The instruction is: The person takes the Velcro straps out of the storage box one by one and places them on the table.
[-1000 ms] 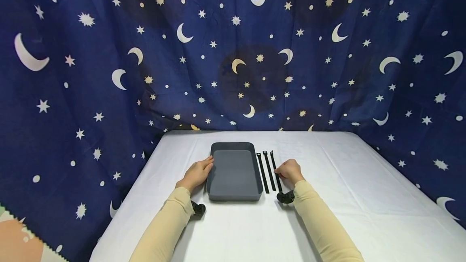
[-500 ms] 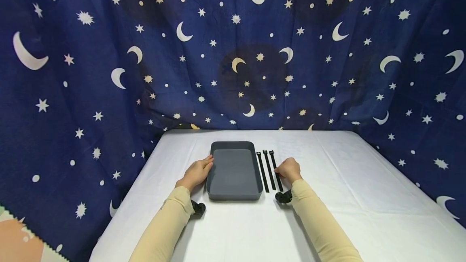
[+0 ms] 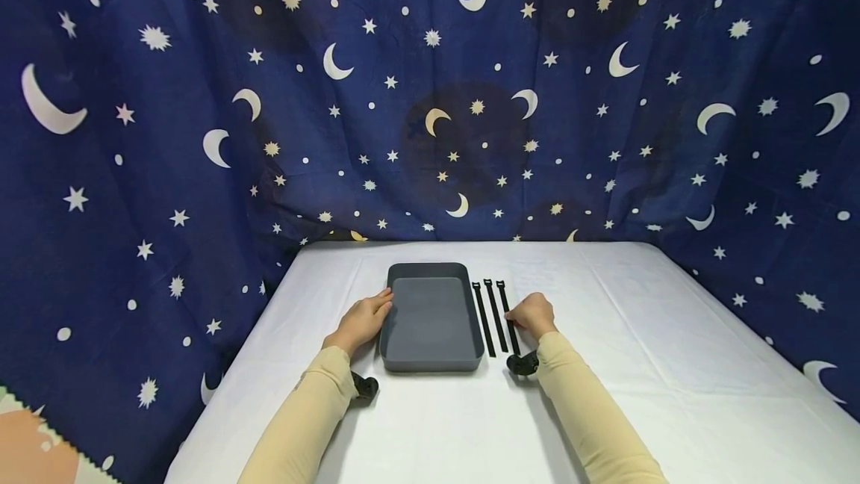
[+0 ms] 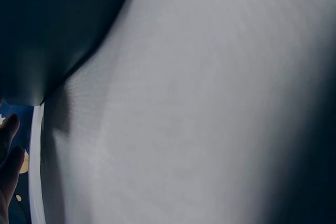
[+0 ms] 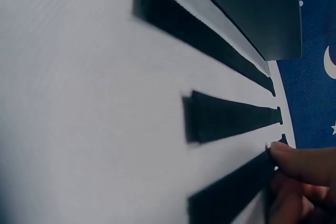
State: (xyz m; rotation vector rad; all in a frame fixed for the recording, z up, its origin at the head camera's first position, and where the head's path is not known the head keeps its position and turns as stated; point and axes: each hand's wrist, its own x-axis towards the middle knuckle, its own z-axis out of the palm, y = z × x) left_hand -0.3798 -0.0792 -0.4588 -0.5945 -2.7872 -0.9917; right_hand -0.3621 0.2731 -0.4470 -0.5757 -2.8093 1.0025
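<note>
A dark grey rectangular tray [image 3: 432, 323] lies on the white-covered table. My left hand [image 3: 363, 320] rests along its left side, fingertips touching the wall. Two of those fingers [image 4: 11, 169] show at the edge of the left wrist view. To the right of the tray, black hook-and-loop cable ties lie side by side: a left one [image 3: 484, 321], a middle one [image 3: 496, 317] and a right one [image 3: 502, 299]. With thumb and finger, my right hand [image 3: 534, 314] pinches the right cable tie by its edge, as the right wrist view shows close up. Its other fingers are curled beneath.
The white tablecloth [image 3: 638, 334] spreads around the tray and cable ties. A dark blue curtain [image 3: 430, 125] with moons and stars hangs behind and at both sides. A black wrist device [image 3: 522, 364] sits under the right wrist, close to the ties' near ends.
The right cable tie has turned flatter and lines up more with the other two; my right hand has shifted very slightly. My left hand and the tray stay in place.
</note>
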